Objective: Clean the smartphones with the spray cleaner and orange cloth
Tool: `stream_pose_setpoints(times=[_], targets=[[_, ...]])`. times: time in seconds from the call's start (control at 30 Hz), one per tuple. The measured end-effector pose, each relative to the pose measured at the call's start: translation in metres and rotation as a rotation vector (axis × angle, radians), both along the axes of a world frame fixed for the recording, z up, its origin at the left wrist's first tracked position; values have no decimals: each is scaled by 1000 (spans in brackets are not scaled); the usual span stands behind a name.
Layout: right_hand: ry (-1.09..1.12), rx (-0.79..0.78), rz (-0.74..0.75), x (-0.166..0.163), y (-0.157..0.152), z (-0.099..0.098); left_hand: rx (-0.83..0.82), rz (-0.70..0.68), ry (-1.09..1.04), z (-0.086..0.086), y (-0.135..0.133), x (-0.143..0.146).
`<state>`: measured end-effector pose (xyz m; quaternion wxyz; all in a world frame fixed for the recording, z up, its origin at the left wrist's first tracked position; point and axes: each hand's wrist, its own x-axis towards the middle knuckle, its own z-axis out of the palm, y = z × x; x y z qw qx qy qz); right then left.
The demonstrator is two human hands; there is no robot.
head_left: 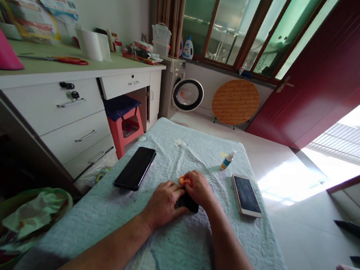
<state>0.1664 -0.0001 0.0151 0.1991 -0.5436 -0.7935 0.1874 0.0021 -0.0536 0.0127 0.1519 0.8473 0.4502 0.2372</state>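
A dark phone (pixel 192 205) lies flat on the cloth-covered table (pixel 184 250), partly covered by both hands. My left hand (pixel 165 200) is closed along the phone's left side, its thumb across the near end. On the phone's far end, my right hand (pixel 199 188) presses a bunched orange cloth (pixel 185 181) under curled fingers. To the left lies a larger black phone (pixel 136 168), screen up. A white-framed phone (pixel 246 195) with a dark screen rests on the right. Beyond it stands a small spray bottle (pixel 228 160) with a clear cap.
At left is a white desk (pixel 131 73) with scissors (pixel 70 60) and a paper roll (pixel 90 43) on top. A pink stool (pixel 124 127) stands beneath it. A green waste basket (pixel 67 202) is at the near left. The washing machine door (pixel 188 95) hangs open.
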Motion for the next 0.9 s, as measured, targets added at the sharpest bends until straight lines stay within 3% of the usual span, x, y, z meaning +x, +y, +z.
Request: stream_pose_setpoints(times=[0.9], targets=[[-34,191,-274,-3,15,-14,2,2,-8,1,0,1]])
